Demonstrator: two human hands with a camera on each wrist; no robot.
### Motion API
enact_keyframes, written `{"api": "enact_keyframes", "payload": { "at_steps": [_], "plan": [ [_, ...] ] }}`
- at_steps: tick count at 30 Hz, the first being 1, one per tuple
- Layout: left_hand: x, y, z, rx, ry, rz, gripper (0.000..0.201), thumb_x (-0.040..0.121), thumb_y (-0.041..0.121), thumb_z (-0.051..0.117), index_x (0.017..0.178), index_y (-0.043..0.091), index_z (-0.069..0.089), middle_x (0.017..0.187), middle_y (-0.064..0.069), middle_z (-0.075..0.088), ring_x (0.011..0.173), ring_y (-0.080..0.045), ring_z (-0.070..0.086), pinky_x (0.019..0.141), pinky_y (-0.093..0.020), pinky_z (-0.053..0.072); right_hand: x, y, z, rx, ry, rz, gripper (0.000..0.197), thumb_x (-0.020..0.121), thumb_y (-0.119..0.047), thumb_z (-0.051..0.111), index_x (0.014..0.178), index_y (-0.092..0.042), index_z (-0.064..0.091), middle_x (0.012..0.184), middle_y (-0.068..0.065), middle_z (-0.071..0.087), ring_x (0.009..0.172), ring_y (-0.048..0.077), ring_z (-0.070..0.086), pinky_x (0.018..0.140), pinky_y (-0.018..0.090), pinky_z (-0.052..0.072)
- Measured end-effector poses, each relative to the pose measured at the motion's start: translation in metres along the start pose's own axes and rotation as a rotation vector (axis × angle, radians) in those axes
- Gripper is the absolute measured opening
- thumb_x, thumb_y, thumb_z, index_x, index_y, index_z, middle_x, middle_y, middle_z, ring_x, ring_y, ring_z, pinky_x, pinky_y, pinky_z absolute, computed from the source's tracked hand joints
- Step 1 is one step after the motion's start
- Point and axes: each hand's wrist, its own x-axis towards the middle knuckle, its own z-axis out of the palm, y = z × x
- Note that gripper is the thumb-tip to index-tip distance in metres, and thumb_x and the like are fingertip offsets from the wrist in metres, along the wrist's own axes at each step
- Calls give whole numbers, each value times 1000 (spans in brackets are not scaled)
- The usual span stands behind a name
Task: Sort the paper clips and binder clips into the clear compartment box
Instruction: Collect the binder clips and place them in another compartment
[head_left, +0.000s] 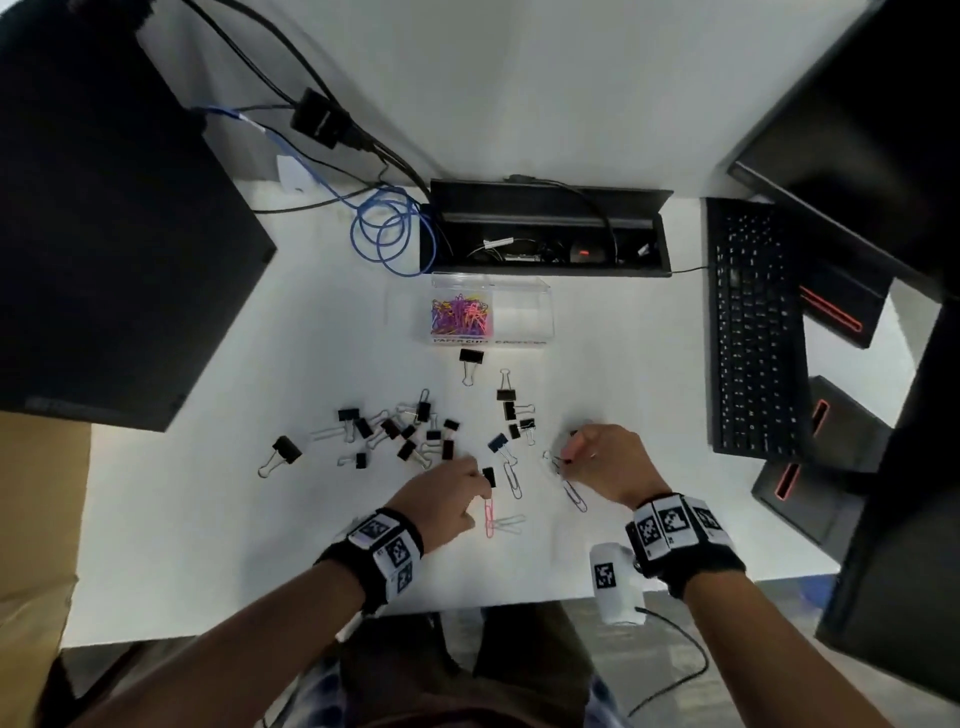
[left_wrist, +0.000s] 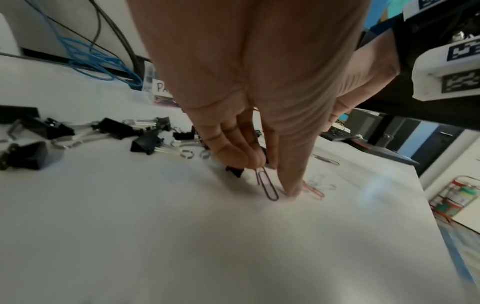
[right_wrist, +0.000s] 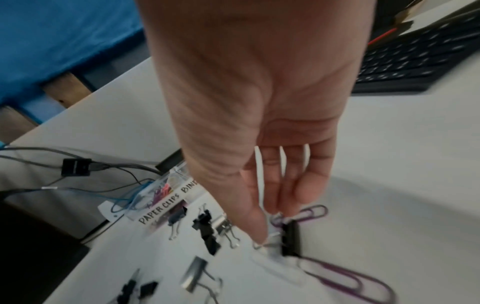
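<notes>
While both my hands work low on white desk (head_left: 208, 519), left hand (head_left: 441, 501) pinches small black binder clip (head_left: 489, 476). Right hand (head_left: 602, 460) pinches another black binder clip (right_wrist: 290, 238), purple wire paper clip (right_wrist: 309, 214) tangled on. Clear plastic compartment box (head_left: 519, 312) sits far back. Risk: paper clip rides along, lands in wrong half.

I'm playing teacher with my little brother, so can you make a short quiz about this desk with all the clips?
1. True or false: the coloured paper clips lie in the left compartment of the clear box.
2. What lies on the table beyond the right hand, on its right side? A) keyboard B) mug C) book
3. What kind of clip is the right hand pinching?

Key: 1 true. 2 A. 3 a black binder clip, pinched by its wire handle.
</notes>
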Motion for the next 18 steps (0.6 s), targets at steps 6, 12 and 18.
{"api": "enact_keyframes", "payload": {
  "at_steps": [6, 12, 18],
  "plan": [
    [1, 8, 5, 116, 78, 8, 11, 91, 20, 53, 97, 14, 61, 102, 1, 50, 90, -14, 53, 76, -27, 47, -7, 29, 18, -113, 128, 96, 6, 71, -11, 69, 73, -16, 71, 78, -3, 67, 76, 18, 63, 70, 18, 43],
    [-2, 29, 23, 13, 114, -192, 25, 86, 40, 53, 92, 16, 56, 92, 4, 47, 81, -13, 48, 78, -32, 49, -8, 43, 32, -20, 126, -54, 18, 72, -16, 76, 60, -8, 65, 67, 5, 68, 66, 20, 64, 65, 27, 50],
    [4, 51, 32, -55, 306, -288, 16, 96, 18, 50, 93, 8, 62, 98, -7, 51, 83, -25, 59, 76, -34, 49, -2, 40, 34, -188, 29, -216, 24, 85, -13, 58, 61, -9, 57, 71, 8, 60, 71, 24, 59, 57, 26, 46]
  ]
}}
